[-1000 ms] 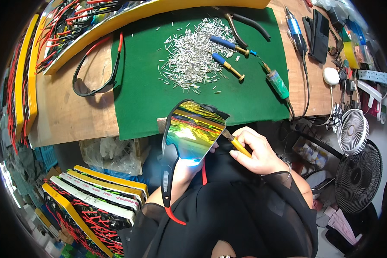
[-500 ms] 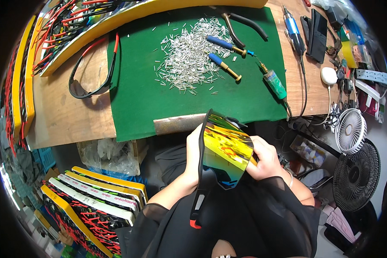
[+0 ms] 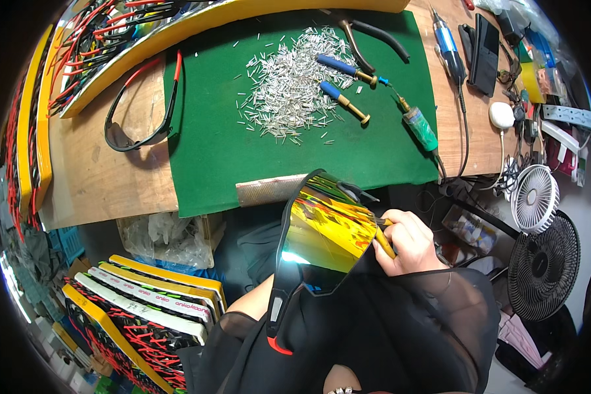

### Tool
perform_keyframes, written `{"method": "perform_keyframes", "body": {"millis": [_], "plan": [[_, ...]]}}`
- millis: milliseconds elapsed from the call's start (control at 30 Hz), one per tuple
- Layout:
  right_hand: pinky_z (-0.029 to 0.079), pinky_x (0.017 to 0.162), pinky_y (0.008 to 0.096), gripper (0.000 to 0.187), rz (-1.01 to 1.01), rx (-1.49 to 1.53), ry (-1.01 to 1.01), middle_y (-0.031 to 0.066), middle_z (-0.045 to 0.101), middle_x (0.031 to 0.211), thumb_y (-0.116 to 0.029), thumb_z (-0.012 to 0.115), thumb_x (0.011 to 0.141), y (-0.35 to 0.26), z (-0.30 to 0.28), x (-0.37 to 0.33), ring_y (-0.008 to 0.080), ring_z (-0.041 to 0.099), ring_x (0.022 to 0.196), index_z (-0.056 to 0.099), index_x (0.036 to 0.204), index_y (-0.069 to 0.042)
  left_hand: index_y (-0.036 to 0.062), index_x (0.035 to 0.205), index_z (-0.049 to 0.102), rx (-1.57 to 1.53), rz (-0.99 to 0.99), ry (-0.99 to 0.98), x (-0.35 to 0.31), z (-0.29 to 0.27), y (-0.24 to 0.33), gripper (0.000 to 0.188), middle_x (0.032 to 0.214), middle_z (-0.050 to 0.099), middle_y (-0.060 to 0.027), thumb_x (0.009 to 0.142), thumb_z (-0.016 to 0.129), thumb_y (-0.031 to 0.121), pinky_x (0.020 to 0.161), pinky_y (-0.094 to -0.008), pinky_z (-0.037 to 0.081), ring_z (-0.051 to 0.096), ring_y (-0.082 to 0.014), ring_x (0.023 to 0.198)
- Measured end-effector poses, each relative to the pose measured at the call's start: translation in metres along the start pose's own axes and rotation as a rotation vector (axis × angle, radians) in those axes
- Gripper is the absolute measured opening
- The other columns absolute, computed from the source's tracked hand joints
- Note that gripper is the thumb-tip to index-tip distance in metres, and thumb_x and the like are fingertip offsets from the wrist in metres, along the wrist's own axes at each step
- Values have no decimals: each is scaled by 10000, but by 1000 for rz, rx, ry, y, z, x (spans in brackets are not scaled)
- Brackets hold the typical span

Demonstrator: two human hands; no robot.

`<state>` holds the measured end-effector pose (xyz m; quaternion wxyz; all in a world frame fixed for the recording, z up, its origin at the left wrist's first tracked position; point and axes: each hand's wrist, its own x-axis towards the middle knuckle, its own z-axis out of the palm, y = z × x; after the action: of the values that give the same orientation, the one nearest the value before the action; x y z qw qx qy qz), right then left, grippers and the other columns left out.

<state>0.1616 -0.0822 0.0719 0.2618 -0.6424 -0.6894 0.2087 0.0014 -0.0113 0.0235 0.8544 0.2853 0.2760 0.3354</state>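
A pair of wraparound sunglasses [image 3: 322, 233] with a large yellow-orange mirrored lens and black frame is held up in front of my body. One temple, with a red tip, points down toward my lap. My left forearm [image 3: 253, 301] runs behind the lens, which hides that hand; it supports the sunglasses from behind. At the lens's right edge, my right hand [image 3: 412, 244] is closed around a yellow-handled tool [image 3: 385, 244] that looks like small pliers. Its dark tip is beside the frame, but whether it touches cannot be made out.
Small metal pins [image 3: 289, 85] lie piled on the green mat [image 3: 210, 164], with blue-handled tools [image 3: 338, 64], dark-handled pliers [image 3: 381, 39] and a green corded tool [image 3: 419, 128]. Another pair of glasses [image 3: 141, 141] rests left. Trays of frames [image 3: 144, 308] stand lower left; fans [image 3: 535, 197] stand right.
The sunglasses have swung left and turned so more of the lens faces up. My left hand has gone out of sight behind them. The yellow-handled tool in my right hand shows more.
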Motion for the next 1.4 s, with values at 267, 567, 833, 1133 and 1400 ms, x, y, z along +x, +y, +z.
{"method": "perform_keyframes", "body": {"millis": [267, 567, 833, 1133, 1400], "plan": [[473, 600, 333, 258, 86, 178, -21, 145, 552, 842, -46, 689, 602, 10, 9, -4, 296, 559, 694, 454, 707, -34, 69, 1026, 473, -1, -9, -1, 3, 1, -3, 237, 928, 560, -82, 894, 445, 264, 577, -263, 401, 470, -130, 686], [385, 545, 242, 214, 334, 597, -243, 69, 515, 772, -81, 652, 726, 15, 3, -2, 121, 445, 598, 443, 718, -37, 75, 983, 489, 28, -5, 22, 2, -1, -2, 235, 887, 574, -82, 911, 430, 291, 487, -239, 367, 438, -108, 585], [423, 569, 268, 201, 285, 315, -113, 101, 530, 761, -31, 634, 702, 14, -1, -13, 192, 516, 616, 434, 690, -32, 80, 945, 503, 66, 186, 525, 15, -30, 37, 251, 851, 586, -82, 925, 417, 315, 406, -217, 336, 409, -88, 495], [444, 637, 328, 232, 234, 344, -250, 118, 513, 858, -129, 661, 719, 18, 0, -9, 292, 522, 702, 451, 750, -35, 9, 867, 521, 207, -41, 395, 14, -6, 39, 187, 842, 627, -117, 924, 461, 177, 400, -176, 325, 437, -63, 469], [406, 620, 291, 199, 246, 670, -352, 100, 510, 800, -109, 620, 757, 9, 12, 19, 206, 491, 685, 441, 759, -22, 65, 998, 523, 166, -111, 442, 5, -16, 18, 154, 882, 622, -86, 928, 457, 186, 437, -160, 311, 429, -50, 508]]}}
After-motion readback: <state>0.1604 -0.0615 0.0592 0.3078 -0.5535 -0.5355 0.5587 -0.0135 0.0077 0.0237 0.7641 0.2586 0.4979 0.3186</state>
